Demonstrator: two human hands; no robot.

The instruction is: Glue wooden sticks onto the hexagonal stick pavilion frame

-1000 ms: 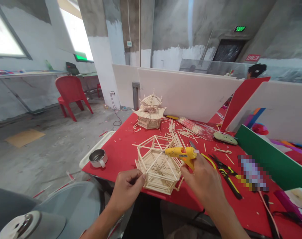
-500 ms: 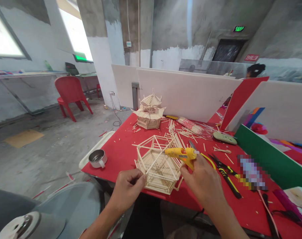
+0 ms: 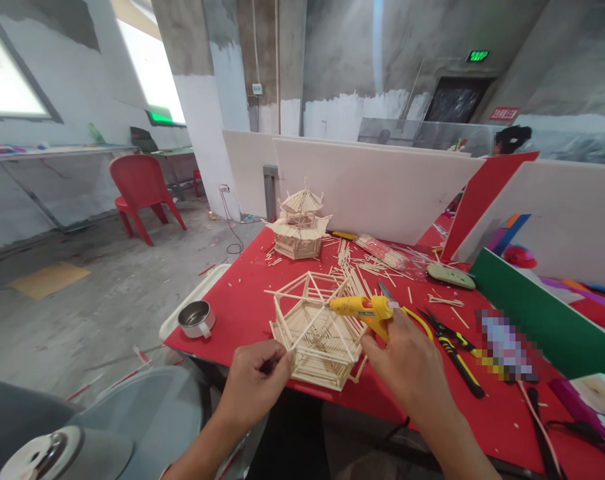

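Note:
A six-sided frame of thin wooden sticks (image 3: pixel 322 373) sits at the front of the red-covered table. My left hand (image 3: pixel 262 373) pinches the end of a stick (image 3: pixel 307 331) that slants across the frame's top. My right hand (image 3: pixel 407 360) is wrapped round a yellow hot glue gun (image 3: pixel 357 307), its nozzle pointing left at the sticks over the frame's middle. Whether the nozzle touches them I cannot tell. Behind the frame stands a small stick pagoda (image 3: pixel 300 227) with two tiers of roof.
Loose sticks (image 3: pixel 352 280) and a plastic pack of sticks (image 3: pixel 387 253) lie behind the frame. Pliers (image 3: pixel 457 367) rest to the right, beside a green board (image 3: pixel 542 320). A metal cup (image 3: pixel 196 320) stands near the left edge. White panels (image 3: pixel 362 187) border the table's back.

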